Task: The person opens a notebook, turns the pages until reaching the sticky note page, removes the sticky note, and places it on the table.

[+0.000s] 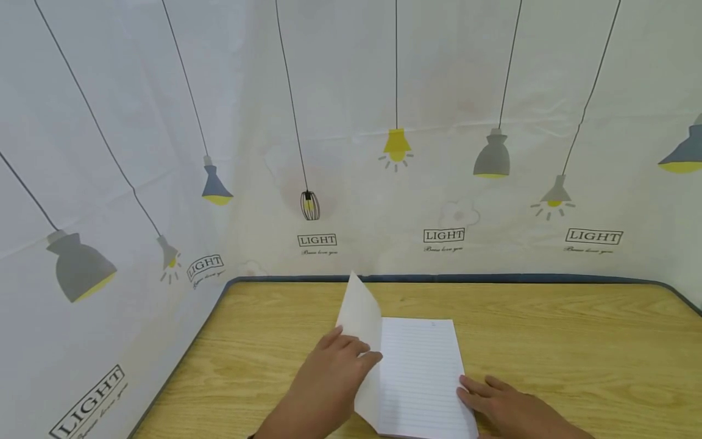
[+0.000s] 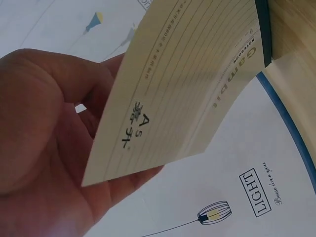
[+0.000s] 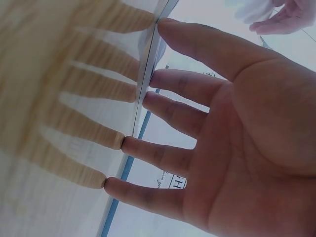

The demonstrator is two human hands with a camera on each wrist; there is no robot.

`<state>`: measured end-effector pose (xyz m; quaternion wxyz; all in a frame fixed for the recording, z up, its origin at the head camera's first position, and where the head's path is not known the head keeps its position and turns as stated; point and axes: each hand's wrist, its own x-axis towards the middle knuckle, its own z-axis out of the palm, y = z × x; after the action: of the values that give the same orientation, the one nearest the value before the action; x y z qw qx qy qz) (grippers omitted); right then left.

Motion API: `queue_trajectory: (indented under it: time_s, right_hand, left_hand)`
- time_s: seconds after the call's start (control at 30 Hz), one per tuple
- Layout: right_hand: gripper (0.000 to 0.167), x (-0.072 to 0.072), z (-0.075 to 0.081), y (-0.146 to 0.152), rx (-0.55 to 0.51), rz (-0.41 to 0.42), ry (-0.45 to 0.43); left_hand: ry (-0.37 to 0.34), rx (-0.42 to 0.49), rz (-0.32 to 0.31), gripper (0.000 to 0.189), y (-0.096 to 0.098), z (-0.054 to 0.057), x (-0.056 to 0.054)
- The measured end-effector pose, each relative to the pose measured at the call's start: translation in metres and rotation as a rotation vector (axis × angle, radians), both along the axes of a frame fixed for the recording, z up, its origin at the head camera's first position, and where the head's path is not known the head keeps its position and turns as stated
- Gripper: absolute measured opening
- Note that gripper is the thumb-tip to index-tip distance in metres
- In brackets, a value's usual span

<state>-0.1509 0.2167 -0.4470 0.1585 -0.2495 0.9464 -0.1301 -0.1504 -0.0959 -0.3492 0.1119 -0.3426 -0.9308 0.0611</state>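
A notebook (image 1: pixel 419 378) lies on the table with a lined page facing up. Its cream cover (image 2: pixel 173 89) stands raised on the left side, printed with "Gambit", "NOTEBOOK" and "A5". My left hand (image 1: pixel 334 375) holds this cover by its free edge; in the left wrist view the hand (image 2: pixel 39 133) lies around that edge, with some fingers hidden behind the sheet. At the notebook's right edge, my right hand (image 1: pixel 507 405) rests with its fingertips. The right wrist view shows this hand (image 3: pixel 222 143) with fingers spread and nearly straight, the tips on the tabletop and beside the page edge.
The wood-grain table (image 1: pixel 576 347) has a dark blue border (image 1: pixel 482 278) along its back and sides. A white wall sheet (image 1: pixel 351 122) printed with hanging lamps and "LIGHT" labels rises behind and to the left of the table.
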Motion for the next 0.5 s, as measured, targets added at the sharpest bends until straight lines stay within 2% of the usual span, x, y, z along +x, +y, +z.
queue_trajectory:
  time_s: [0.1, 0.17, 0.33, 0.5]
  right_hand:
    - [0.088, 0.0, -0.001, 0.001, -0.001, 0.006, 0.006]
    - [0.087, 0.0, -0.002, 0.001, -0.006, 0.009, 0.008]
    - [0.087, -0.001, -0.002, 0.002, -0.026, 0.008, -0.007]
    - [0.087, 0.0, -0.001, 0.001, -0.032, 0.004, -0.017]
  left_hand:
    - [-0.037, -0.002, 0.05, 0.049, -0.001, -0.001, -0.001]
    - [-0.035, 0.004, 0.067, 0.044, -0.002, -0.003, -0.002]
    - [-0.035, 0.036, 0.063, 0.038, -0.003, -0.013, -0.007]
    - [-0.117, 0.032, 0.059, 0.04, -0.002, -0.025, -0.011]
